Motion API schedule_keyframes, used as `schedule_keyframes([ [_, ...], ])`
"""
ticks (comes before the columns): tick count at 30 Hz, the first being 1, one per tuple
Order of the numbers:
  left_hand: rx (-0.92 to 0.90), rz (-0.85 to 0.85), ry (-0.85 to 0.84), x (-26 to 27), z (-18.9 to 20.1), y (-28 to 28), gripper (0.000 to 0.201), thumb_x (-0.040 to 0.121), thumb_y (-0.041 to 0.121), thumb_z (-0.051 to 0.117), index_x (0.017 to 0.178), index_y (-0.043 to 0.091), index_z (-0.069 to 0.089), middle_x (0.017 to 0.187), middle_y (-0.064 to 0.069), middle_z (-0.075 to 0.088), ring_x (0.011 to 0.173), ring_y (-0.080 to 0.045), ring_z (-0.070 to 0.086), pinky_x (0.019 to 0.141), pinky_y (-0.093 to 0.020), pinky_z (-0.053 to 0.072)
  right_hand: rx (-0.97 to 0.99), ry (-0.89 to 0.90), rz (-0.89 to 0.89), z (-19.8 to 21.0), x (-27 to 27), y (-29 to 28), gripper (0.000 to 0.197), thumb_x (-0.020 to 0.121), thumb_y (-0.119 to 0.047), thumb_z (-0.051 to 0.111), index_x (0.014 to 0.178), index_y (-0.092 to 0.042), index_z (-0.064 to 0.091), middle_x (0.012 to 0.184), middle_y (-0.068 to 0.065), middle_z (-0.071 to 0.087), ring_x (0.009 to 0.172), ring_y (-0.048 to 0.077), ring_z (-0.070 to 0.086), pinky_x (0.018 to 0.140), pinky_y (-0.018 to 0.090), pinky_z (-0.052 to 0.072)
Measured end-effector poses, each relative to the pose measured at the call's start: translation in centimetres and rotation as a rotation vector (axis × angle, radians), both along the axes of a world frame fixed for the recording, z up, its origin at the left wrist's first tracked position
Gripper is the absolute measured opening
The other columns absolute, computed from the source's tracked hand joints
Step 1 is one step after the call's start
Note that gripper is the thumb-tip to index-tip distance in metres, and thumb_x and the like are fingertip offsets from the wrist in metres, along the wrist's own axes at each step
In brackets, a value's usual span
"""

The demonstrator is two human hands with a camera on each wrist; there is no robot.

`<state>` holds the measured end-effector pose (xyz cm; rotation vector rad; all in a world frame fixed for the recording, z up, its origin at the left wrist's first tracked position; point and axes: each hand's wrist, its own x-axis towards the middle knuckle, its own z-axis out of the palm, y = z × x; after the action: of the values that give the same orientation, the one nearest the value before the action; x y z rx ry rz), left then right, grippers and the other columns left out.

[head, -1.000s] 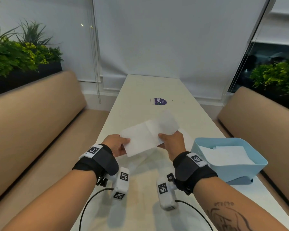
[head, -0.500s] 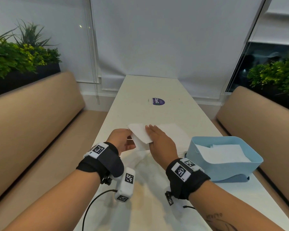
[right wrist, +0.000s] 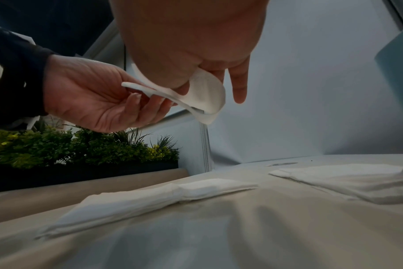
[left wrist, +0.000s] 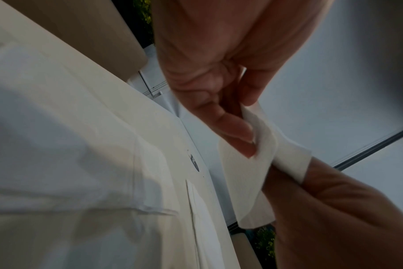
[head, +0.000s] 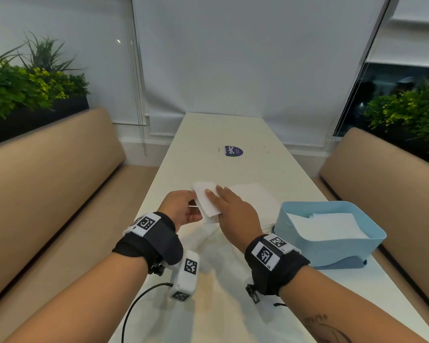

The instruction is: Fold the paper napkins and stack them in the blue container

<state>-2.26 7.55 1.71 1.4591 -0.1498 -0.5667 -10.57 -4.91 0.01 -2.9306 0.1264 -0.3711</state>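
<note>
While the folded napkin (head: 206, 203) is held clear of the table (head: 223, 129), its left edge is pinched by the left hand (head: 180, 207), fingers curled beneath. It is covered by the right hand (head: 235, 215), fingers laid straight on top and thumb tucked under, so it is pinched there too. Its long axis is pointed away from the person, tilted slightly left. Blue container (head: 320, 252) is set to the right, just beside the right wrist, with folded napkins (head: 327, 225) already stacked inside. Right hand is judged nearer for the drop. A loose napkin (head: 255, 198) is laid flat beyond the right hand.
</note>
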Motion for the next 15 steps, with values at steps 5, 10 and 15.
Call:
schedule_keyframes([
  [5, -0.011, 0.005, -0.006, -0.08, 0.09, -0.11, 0.019, 0.097, 0.015, 0.045, 0.098, 0.002, 0.059, 0.078, -0.010, 0.058, 0.061, -0.022, 0.058, 0.046, -0.022, 0.052, -0.020, 0.046, 0.013, 0.35, -0.07, -0.02, 0.059, 0.098, -0.008, 0.032, 0.150, -0.031, 0.015, 0.159, -0.002, 0.009, 0.146, 0.016, 0.009, 0.106, 0.030, 0.028],
  [10, -0.017, -0.006, -0.005, 0.01, 0.09, -0.09, 0.027, 0.096, 0.032, 0.050, 0.091, 0.008, 0.062, 0.076, -0.006, 0.061, 0.063, -0.021, 0.060, 0.048, -0.023, 0.051, -0.134, 0.085, 0.014, 0.06, 0.34, -0.18, 0.058, 0.100, -0.013, 0.032, 0.151, -0.029, 0.010, 0.160, 0.002, 0.005, 0.147, 0.020, 0.007, 0.104, 0.035, 0.032],
  [15, 0.042, 0.031, -0.076, 0.20, -0.18, -0.06, 0.018, 0.094, 0.011, 0.054, 0.077, 0.007, 0.058, 0.078, -0.008, 0.060, 0.066, -0.021, 0.059, 0.058, -0.028, 0.050, -0.198, 0.116, 0.067, -0.10, 0.66, -0.23, 0.063, 0.097, -0.010, 0.036, 0.151, -0.028, 0.010, 0.159, 0.005, 0.004, 0.147, 0.022, 0.007, 0.106, 0.037, 0.031],
])
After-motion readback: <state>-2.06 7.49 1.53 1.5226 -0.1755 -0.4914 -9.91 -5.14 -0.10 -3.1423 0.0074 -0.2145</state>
